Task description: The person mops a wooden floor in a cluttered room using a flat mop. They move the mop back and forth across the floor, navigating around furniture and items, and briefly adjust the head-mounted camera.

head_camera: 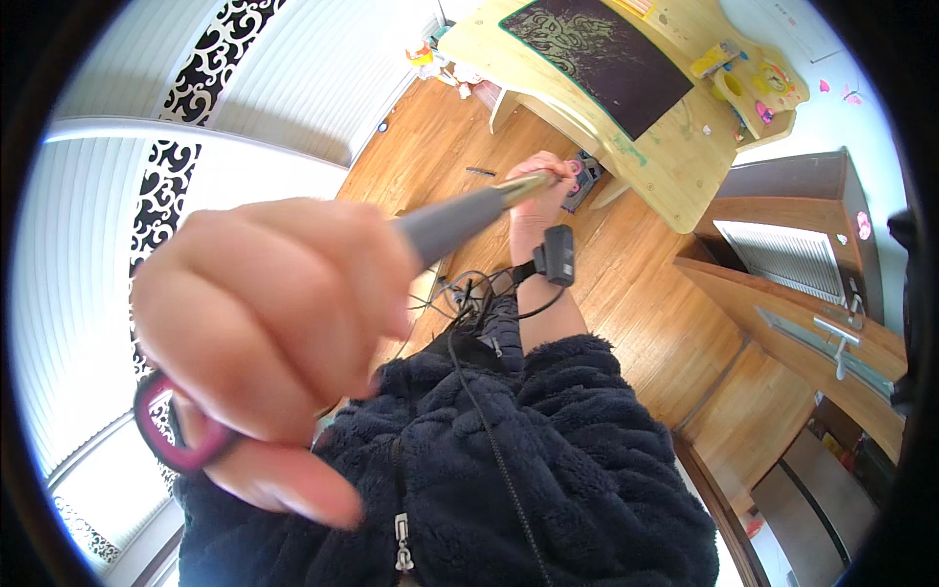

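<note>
Close to the camera and blurred, my left hand (271,301) is wrapped around a grey-handled tool (455,224) with a gold-coloured metal end. A dark pink and black ring (183,451), like a scissors' finger loop, sits at the thumb side. Whether ring and tool are one piece, I cannot tell. Farther off, my right hand (539,172) has its fingers bent, just behind the metal end in the picture. Contact between them is unclear. Small pink rings (574,176) show at its fingertips; a hold on them is unclear. A black device (559,255) is strapped to the right wrist.
Dark cables (469,293) hang before my fleece jacket (477,455). A pale wooden desk (469,45) carries a dark mat (609,66). Below it, a grey object (587,183) is on the wood floor (418,147). A wooden door (792,330) stands at right, white blinds (88,279) at left.
</note>
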{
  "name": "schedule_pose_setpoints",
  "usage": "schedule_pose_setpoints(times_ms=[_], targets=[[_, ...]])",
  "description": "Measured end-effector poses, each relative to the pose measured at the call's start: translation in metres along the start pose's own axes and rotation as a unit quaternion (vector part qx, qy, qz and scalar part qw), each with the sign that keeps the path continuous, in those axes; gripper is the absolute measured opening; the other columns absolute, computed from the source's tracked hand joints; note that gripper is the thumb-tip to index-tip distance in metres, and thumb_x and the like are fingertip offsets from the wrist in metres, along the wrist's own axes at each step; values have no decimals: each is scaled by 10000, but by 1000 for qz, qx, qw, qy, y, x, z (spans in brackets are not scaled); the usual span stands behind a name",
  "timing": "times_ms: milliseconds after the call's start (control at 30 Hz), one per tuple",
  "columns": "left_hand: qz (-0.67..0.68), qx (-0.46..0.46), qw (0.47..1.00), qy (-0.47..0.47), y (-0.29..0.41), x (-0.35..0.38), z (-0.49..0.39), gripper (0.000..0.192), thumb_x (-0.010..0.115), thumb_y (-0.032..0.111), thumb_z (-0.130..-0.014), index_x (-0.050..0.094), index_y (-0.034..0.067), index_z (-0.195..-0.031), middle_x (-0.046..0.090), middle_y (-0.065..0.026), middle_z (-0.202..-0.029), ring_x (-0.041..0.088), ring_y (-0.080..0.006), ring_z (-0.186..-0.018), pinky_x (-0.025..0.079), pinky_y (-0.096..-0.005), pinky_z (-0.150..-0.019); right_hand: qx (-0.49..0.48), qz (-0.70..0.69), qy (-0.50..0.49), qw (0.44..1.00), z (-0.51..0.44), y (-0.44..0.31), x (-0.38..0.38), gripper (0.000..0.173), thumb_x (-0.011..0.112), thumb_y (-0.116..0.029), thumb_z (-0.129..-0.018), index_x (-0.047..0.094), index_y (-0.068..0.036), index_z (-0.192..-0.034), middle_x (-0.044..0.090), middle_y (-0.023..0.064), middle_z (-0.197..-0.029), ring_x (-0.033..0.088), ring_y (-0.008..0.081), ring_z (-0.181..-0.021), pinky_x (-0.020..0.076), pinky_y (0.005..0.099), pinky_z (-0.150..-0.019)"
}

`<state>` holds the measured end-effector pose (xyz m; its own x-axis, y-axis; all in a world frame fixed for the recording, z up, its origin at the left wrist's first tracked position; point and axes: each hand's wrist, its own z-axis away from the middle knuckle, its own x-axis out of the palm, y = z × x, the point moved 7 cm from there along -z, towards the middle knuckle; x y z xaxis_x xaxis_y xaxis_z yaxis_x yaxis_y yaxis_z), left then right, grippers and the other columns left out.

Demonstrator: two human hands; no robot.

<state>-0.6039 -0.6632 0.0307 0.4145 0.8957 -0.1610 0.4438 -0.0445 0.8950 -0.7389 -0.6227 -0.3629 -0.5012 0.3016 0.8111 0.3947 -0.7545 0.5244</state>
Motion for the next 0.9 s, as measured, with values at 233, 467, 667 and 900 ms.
schedule_pose_setpoints(times_ms=[233, 467, 667, 900], targets=[[-61, -62, 975, 205, 11, -18, 47, 288, 677, 164, -769, 476, 145, -563, 516, 35, -544, 516, -79, -541, 425, -258, -666, 55, 46, 84, 994, -18, 36, -48, 169, 519, -212, -790, 470, -135, -648, 513, -44, -592, 560, 71, -557, 466, 202, -527], [-159, -103, 878, 439, 30, 0, 100, 317, 573, 322, -863, 428, 160, -632, 450, 42, -555, 455, -78, -533, 372, -272, -624, 55, 287, 225, 930, -4, 67, -92, 162, 513, -174, -833, 441, -69, -734, 523, 93, -618, 523, 197, -597, 450, 290, -604], [-138, -40, 803, 579, 76, 29, 162, 381, 460, 418, -903, 361, 149, -653, 372, 29, -538, 399, -92, -517, 372, -276, -636, 173, 375, 287, 864, 76, 93, -112, 126, 426, -130, -869, 389, -15, -834, 492, 108, -704, 557, 221, -663, 501, 343, -628], [-128, 6, 734, 667, 149, 48, 243, 375, 537, 421, -866, 361, 150, -674, 356, 29, -557, 375, -77, -545, 331, -268, -635, 282, 389, 381, 790, 163, 158, -141, 123, 385, -106, -878, 396, 13, -850, 530, 128, -723, 581, 237, -704, 533, 354, -656]])
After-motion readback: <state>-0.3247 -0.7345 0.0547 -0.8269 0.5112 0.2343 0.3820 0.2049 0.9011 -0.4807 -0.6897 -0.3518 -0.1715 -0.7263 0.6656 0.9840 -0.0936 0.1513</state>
